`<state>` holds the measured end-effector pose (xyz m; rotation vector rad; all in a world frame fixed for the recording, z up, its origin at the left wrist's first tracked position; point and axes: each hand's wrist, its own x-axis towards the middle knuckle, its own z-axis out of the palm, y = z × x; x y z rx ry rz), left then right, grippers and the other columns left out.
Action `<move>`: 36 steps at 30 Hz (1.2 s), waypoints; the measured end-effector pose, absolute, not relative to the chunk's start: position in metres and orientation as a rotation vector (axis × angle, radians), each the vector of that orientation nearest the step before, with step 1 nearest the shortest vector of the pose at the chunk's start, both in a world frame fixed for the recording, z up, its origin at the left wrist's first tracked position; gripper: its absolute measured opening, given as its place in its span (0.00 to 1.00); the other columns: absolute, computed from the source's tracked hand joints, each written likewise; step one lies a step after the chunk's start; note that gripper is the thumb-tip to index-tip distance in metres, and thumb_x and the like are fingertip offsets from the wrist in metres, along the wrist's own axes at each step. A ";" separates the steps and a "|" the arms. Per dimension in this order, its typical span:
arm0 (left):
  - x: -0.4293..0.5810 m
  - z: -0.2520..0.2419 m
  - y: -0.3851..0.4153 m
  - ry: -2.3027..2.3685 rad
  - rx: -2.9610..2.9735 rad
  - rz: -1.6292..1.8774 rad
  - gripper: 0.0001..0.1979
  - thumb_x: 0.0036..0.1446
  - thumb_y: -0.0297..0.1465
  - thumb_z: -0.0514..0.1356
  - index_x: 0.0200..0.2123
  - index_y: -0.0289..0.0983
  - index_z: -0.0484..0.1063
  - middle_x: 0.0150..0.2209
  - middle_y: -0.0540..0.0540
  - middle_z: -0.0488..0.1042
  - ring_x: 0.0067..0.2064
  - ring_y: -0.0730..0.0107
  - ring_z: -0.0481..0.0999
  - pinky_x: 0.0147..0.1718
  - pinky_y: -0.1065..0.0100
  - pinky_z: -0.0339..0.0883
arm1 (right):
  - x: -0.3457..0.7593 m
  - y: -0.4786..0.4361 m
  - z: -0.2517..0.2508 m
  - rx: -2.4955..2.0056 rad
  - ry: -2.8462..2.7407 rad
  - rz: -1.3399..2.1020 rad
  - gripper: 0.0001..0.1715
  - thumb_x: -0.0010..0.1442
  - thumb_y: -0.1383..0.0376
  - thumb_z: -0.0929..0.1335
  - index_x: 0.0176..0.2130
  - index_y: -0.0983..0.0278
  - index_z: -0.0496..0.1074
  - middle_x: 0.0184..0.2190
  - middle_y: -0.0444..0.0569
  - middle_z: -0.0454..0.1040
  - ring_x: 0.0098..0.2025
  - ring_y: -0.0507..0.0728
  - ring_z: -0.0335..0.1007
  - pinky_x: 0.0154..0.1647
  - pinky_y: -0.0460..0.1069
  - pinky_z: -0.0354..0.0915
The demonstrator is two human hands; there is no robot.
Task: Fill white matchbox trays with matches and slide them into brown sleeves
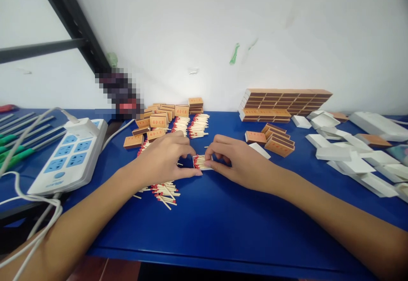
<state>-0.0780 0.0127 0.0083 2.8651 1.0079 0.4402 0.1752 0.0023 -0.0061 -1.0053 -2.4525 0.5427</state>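
Note:
A small white tray filled with red-tipped matches lies on the blue table between my hands. My right hand pinches its right end, thumb in front and fingers curled behind. At the tray's left end, my left hand has its thumb and forefinger apart, with the thumb tip close to the front left corner. Loose matches lie in a pile under and in front of my left hand. Two more bunches of matches lie behind it.
Closed orange matchboxes are heaped at the back left. More matchboxes are stacked against the wall, with a few in front. White empty trays cover the right. A power strip with cables and green-handled tools occupy the left.

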 end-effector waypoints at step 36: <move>-0.078 0.007 0.014 0.940 2.895 0.435 0.22 0.61 0.51 0.69 0.40 0.37 0.84 0.31 0.47 0.75 0.37 0.61 0.72 0.36 0.63 0.61 | 0.168 -0.004 -0.005 -0.983 -2.445 0.599 0.07 0.71 0.64 0.70 0.42 0.60 0.80 0.38 0.46 0.70 0.34 0.51 0.66 0.35 0.48 0.59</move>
